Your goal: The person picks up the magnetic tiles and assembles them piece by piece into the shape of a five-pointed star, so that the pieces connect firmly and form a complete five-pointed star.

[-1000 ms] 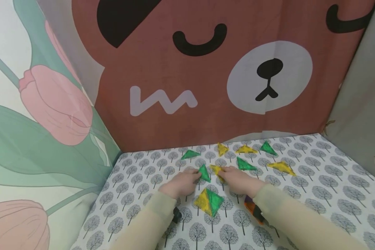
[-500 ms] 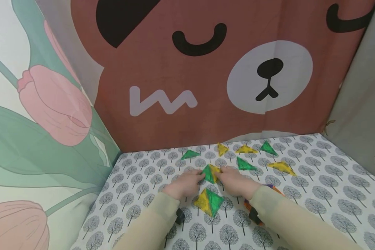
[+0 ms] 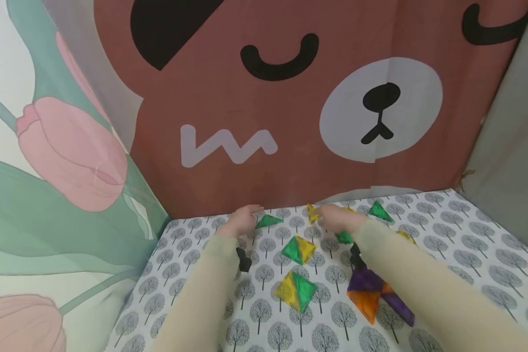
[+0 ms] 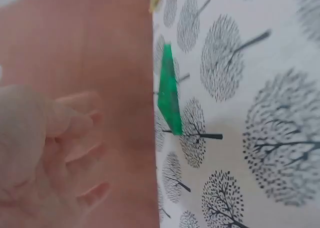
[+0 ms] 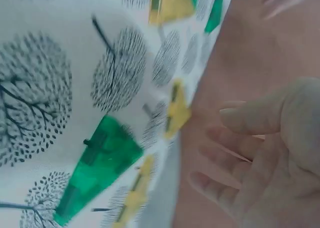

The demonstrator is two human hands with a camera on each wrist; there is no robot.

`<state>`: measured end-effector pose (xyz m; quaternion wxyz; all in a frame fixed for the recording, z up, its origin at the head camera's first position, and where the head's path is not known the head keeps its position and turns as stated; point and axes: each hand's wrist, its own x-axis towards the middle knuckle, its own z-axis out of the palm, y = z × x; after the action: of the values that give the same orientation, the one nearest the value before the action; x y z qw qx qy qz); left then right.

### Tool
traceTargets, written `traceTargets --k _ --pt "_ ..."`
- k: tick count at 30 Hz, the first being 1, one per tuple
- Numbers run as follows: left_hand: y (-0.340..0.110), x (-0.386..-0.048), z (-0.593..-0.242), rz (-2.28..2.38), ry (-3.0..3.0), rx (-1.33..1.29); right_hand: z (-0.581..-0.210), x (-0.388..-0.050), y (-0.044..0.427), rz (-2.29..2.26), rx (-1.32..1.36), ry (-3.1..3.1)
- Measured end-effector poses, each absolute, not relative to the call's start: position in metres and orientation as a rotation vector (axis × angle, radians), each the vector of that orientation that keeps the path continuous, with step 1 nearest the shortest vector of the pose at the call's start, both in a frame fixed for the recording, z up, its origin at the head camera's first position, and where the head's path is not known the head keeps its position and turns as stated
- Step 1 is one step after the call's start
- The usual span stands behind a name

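My left grip (image 3: 241, 222) is released and loose, holding nothing, just beside the left end of the far green triangle (image 3: 269, 221), which lies flat on the tree-print cloth (image 3: 264, 276) near the bear wall (image 3: 222, 188). My right grip (image 3: 338, 218) is released too, just to the right of the small yellow triangle (image 3: 311, 214); the right wrist view shows a gap between them. Under my right grip a second green triangle (image 3: 344, 238) is partly covered, and a long yellow triangle (image 3: 349, 209) peeks out behind it. A third green triangle (image 3: 380, 211) lies farther right, and a yellow piece (image 3: 406, 236) shows past my right sleeve (image 3: 405, 278). Between my arms sit two squares, apart from each other: the upper square (image 3: 298, 250) green on the left and yellow on the right, the lower square (image 3: 296, 291) the other way round. Purple and orange pieces (image 3: 365, 304) lie beside and partly beneath my right sleeve.
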<state>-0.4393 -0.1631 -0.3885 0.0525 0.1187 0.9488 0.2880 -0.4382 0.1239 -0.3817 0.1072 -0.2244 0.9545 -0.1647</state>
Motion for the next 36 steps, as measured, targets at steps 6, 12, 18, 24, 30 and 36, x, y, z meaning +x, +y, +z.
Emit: traceTargets --k 6,12,18,24,30,36 --pt "-0.157 -0.458 -0.404 0.685 2.793 0.339 -0.409 -0.463 0.123 -0.452 -0.642 2.823" --pt "-0.143 -0.445 -0.406 0.407 2.856 0.393 -0.421 -0.462 0.114 -0.445 -0.588 2.809" --pt "-0.136 -0.445 -0.408 0.397 2.861 0.368 -0.419 -0.450 0.092 -0.432 -0.684 2.778" --pt "-0.133 -0.450 -0.416 0.403 2.844 0.347 -0.419 -0.440 0.074 -0.430 -0.742 2.797" --pt "-0.127 -0.453 -0.420 0.393 2.881 0.309 -0.419 -0.436 0.064 -0.531 -0.675 2.808" --pt "-0.123 -0.457 -0.429 0.425 2.875 0.315 -0.422 -0.437 0.058 -0.559 -0.635 2.798"
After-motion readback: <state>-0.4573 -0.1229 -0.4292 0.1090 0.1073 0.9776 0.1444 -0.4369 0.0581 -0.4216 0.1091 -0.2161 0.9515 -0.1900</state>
